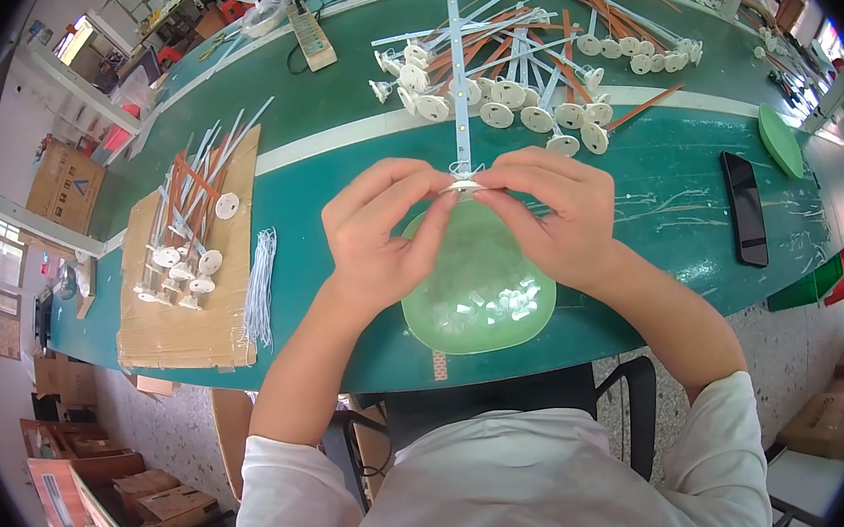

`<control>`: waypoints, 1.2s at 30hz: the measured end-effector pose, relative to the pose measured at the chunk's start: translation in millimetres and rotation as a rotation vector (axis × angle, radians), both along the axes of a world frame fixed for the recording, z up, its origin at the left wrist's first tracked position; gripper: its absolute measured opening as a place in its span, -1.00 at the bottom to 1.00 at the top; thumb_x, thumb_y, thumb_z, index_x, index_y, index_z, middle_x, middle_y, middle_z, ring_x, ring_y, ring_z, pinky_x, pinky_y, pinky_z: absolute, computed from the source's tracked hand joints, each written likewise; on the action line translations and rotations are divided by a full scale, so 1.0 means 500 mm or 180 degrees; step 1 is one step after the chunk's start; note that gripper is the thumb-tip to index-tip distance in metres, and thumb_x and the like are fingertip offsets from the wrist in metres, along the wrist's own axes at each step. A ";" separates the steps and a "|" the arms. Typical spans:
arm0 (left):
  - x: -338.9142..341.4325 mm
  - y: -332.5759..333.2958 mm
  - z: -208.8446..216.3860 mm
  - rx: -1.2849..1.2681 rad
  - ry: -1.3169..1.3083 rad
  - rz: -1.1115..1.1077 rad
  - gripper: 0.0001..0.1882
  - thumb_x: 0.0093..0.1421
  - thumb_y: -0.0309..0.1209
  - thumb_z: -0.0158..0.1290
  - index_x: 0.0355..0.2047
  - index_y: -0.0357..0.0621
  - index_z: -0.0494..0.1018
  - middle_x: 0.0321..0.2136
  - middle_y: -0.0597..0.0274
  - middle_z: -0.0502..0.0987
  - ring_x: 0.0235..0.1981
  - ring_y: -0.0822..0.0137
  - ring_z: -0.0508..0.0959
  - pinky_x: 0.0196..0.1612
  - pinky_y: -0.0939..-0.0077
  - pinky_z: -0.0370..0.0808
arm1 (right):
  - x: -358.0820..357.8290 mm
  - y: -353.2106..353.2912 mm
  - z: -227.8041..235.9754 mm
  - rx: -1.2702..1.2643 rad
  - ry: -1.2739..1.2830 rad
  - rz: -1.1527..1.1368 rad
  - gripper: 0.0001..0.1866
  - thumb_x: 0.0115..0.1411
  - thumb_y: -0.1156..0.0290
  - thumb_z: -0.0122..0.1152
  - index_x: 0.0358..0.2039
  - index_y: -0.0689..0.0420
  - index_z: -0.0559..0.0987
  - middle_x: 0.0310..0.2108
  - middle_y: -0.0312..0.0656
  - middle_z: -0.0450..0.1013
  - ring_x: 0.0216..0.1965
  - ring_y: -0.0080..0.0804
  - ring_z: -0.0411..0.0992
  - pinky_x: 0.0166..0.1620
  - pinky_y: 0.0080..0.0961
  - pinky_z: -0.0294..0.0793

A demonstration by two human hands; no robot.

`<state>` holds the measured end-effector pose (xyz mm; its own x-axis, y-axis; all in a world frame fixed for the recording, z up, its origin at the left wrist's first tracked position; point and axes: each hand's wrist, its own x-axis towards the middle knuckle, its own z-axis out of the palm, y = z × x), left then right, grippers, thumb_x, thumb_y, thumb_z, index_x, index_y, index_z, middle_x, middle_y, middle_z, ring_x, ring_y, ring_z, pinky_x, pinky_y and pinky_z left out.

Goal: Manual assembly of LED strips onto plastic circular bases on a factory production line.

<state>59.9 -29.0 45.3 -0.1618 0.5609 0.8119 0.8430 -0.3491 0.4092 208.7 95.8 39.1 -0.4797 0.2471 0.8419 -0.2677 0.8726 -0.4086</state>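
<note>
Both hands meet over the near side of the table at a small white round disc. A long pale LED strip [459, 80] with small dots runs from the disc [464, 188] straight away from me, and thin white wires show where they meet. My left hand [376, 229] pinches the disc's left edge between thumb and fingers. On the opposite edge, my right hand [560, 216] grips it the same way. Beneath them lies a light green plastic tray [428, 308] holding several small shiny whitish pieces. The fingertips partly cover the disc.
Several disc-ended strips, white and brown, lie heaped [528, 94] beyond my hands. More rest on a cardboard sheet [187, 334] at left, beside a bundle of white wires [262, 288]. At right are a black phone [744, 207] and a green dish [780, 140]. A beige device [312, 37] sits farther back.
</note>
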 end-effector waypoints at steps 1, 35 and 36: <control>0.003 0.000 -0.001 0.0056 -0.0072 -0.0006 -0.83 -0.08 -0.66 0.25 -0.41 -0.28 0.58 -0.45 0.13 0.57 -0.49 0.27 0.60 -0.43 0.54 0.53 | 0.002 -0.004 0.000 0.0004 0.0002 -0.0006 -0.79 -0.07 0.65 0.40 -0.34 0.24 0.65 -0.40 -0.10 0.58 -0.42 -0.32 0.56 -0.35 -0.55 0.52; -0.031 -0.012 0.001 -0.1304 -0.3064 -0.2322 -0.59 0.28 -0.41 0.09 0.09 -0.36 0.41 -0.08 -0.05 0.57 -0.18 0.27 0.61 -0.12 0.44 0.52 | 0.001 0.001 0.009 -0.0240 0.0072 0.0264 -0.81 -0.03 0.65 0.36 -0.34 0.22 0.63 -0.39 -0.13 0.58 -0.41 -0.34 0.57 -0.34 -0.55 0.54; -0.033 -0.013 0.000 -0.1163 -0.3089 -0.2282 -0.58 0.27 -0.41 0.10 0.10 -0.36 0.40 -0.08 -0.08 0.57 -0.19 0.28 0.61 -0.13 0.45 0.52 | 0.001 -0.003 0.008 -0.0425 0.0089 0.0028 -0.82 -0.02 0.64 0.36 -0.35 0.22 0.62 -0.40 -0.13 0.58 -0.41 -0.34 0.57 -0.33 -0.54 0.54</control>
<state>43.5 -35.4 45.4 -0.1704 0.9357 0.3088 -0.1898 -0.3387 0.9215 209.0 94.5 43.0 -0.4592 0.3537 0.8149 -0.2881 0.8085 -0.5132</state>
